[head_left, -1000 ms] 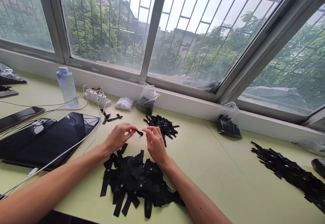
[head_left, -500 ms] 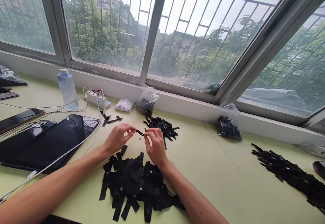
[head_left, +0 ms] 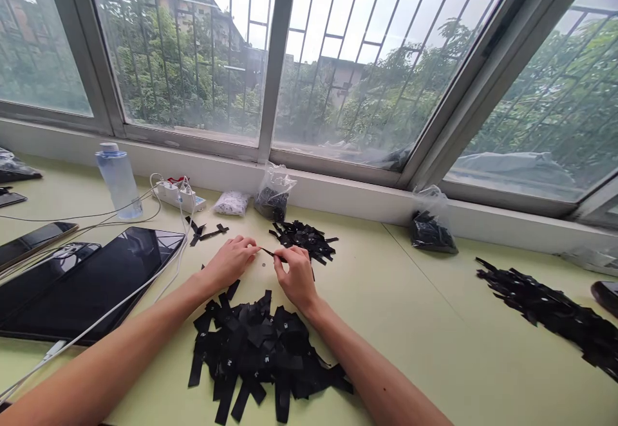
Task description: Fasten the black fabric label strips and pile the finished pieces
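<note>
Between my two hands a narrow black fabric strip [head_left: 268,252] is stretched, seen nearly edge-on. My left hand [head_left: 235,257] pinches its left end with thumb and forefinger. My right hand [head_left: 295,275] grips the other end, its fingers closed. Just below the strip a tiny ring-like piece [head_left: 263,264] lies on the table. Nearest my wrists spreads a large heap of black fabric labels [head_left: 261,349], several printed with a white M. Behind my right hand sits a smaller pile of black strips [head_left: 309,238].
A tablet [head_left: 96,284] with white cables, phones, a water bottle [head_left: 119,181] and a power strip [head_left: 179,195] stand on the left. Clear bags of black pieces [head_left: 432,230] rest by the window sill. A long row of black labels [head_left: 545,310] lies at the right.
The strip has turned from showing its curved flat side to nearly edge-on. My right fingers have closed more around it. The view has shifted slightly.
</note>
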`<action>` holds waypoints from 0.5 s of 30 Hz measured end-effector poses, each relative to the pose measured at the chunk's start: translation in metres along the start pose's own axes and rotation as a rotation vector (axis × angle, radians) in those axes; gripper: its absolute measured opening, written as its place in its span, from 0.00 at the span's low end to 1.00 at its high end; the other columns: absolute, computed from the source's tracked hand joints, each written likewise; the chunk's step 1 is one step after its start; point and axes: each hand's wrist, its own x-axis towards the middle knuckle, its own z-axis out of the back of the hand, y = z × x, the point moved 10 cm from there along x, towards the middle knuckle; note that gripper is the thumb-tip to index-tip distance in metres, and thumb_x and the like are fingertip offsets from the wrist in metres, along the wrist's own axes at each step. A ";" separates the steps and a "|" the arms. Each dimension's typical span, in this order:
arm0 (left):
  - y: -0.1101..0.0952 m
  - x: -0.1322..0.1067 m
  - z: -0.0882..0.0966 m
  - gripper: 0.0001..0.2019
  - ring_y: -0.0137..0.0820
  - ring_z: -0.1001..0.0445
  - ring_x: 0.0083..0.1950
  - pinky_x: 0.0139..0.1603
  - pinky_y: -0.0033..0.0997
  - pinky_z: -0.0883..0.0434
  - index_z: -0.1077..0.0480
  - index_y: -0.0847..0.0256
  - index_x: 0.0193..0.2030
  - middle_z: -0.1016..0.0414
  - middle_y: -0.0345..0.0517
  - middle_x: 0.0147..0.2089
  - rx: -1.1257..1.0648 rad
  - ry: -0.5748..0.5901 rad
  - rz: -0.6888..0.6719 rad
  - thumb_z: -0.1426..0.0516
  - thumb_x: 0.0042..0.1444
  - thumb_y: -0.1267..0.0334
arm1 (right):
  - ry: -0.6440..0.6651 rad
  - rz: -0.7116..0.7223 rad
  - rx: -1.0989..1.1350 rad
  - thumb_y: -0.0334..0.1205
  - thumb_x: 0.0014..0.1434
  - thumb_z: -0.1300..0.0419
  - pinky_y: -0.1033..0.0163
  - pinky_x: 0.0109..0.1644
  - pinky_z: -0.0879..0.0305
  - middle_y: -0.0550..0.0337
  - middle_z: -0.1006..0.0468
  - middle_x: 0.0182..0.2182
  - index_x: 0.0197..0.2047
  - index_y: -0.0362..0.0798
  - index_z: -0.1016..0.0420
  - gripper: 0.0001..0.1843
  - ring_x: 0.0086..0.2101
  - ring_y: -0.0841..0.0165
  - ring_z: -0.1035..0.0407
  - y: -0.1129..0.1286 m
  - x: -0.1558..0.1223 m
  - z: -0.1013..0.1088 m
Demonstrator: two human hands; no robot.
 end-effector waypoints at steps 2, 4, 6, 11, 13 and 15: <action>0.002 0.000 -0.003 0.13 0.41 0.27 0.50 0.51 0.41 0.30 0.22 0.57 0.49 0.22 0.52 0.50 -0.011 0.017 0.015 0.48 0.68 0.67 | 0.033 -0.020 0.020 0.30 0.63 0.41 0.56 0.49 0.41 0.61 0.20 0.31 0.38 0.50 0.22 0.08 0.36 0.63 0.29 -0.003 0.000 -0.004; 0.003 -0.001 -0.004 0.14 0.40 0.26 0.49 0.51 0.40 0.30 0.21 0.58 0.47 0.22 0.52 0.48 -0.035 0.016 0.026 0.49 0.69 0.67 | 0.065 -0.021 0.052 0.29 0.63 0.42 0.57 0.48 0.41 0.62 0.20 0.30 0.38 0.51 0.22 0.09 0.35 0.64 0.30 -0.004 0.000 -0.007; 0.004 -0.001 -0.003 0.14 0.39 0.25 0.47 0.50 0.39 0.31 0.21 0.58 0.46 0.22 0.52 0.46 -0.074 0.007 0.036 0.49 0.68 0.67 | 0.083 -0.015 0.076 0.28 0.63 0.42 0.57 0.48 0.41 0.62 0.20 0.30 0.38 0.51 0.22 0.10 0.35 0.64 0.30 -0.004 0.000 -0.008; 0.010 -0.003 -0.002 0.13 0.36 0.23 0.41 0.43 0.32 0.30 0.20 0.59 0.42 0.23 0.50 0.40 -0.206 -0.002 0.085 0.48 0.66 0.68 | 0.091 -0.017 0.081 0.29 0.64 0.42 0.57 0.49 0.41 0.61 0.19 0.31 0.38 0.52 0.21 0.10 0.36 0.63 0.30 -0.002 0.000 -0.007; 0.012 -0.003 -0.001 0.12 0.34 0.23 0.37 0.40 0.31 0.31 0.20 0.58 0.40 0.23 0.48 0.38 -0.235 0.002 0.093 0.46 0.65 0.68 | 0.094 -0.022 0.081 0.29 0.64 0.42 0.57 0.49 0.41 0.62 0.19 0.31 0.38 0.52 0.21 0.10 0.36 0.63 0.30 -0.003 0.000 -0.007; 0.012 -0.004 0.003 0.11 0.33 0.23 0.35 0.39 0.30 0.31 0.20 0.58 0.40 0.23 0.47 0.37 -0.260 -0.003 0.088 0.45 0.64 0.68 | 0.097 -0.024 0.086 0.30 0.64 0.42 0.57 0.49 0.41 0.62 0.19 0.32 0.38 0.52 0.21 0.10 0.36 0.64 0.31 -0.003 0.000 -0.007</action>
